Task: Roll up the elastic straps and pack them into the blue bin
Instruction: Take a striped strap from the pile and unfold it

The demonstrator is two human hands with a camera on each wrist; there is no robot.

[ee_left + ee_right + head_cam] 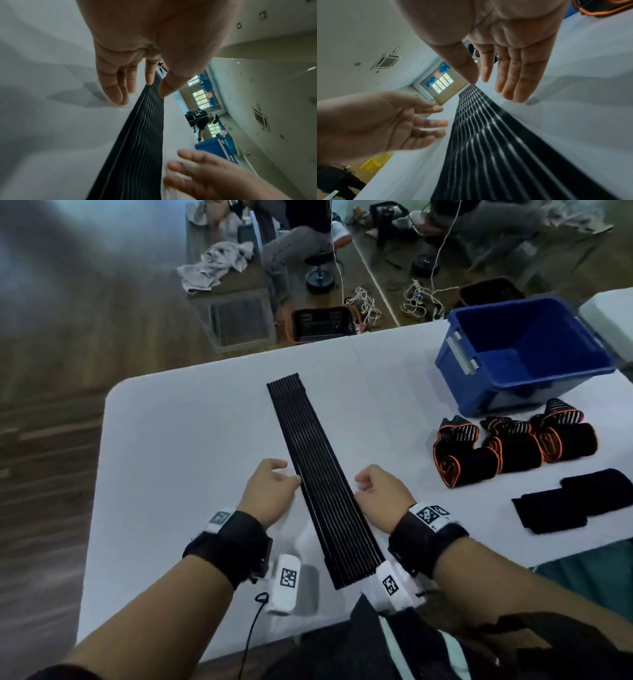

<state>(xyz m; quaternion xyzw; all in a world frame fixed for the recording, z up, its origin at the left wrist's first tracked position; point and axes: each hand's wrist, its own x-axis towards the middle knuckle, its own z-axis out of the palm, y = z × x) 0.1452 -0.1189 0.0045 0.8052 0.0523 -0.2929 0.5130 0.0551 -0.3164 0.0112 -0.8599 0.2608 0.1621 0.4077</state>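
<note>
A long black ribbed elastic strap [322, 474] lies flat and stretched out along the white table [191, 440], from near me toward the far edge. My left hand [274, 484] is at the strap's left edge and my right hand [373, 487] at its right edge, both with relaxed fingers that hold nothing. In the left wrist view the left hand [133, 75] hovers over the strap [142, 135], its fingers straight. The right wrist view shows the right hand [505, 75] open above the strap [488, 142]. The blue bin [524, 354] stands at the far right with nothing seen inside.
Several black straps with orange edging [507, 446] lie bunched in front of the bin. Two flat black straps [579, 501] lie at the right edge. Beyond the table are a black basket [322, 323], cables and a seated person [301, 237].
</note>
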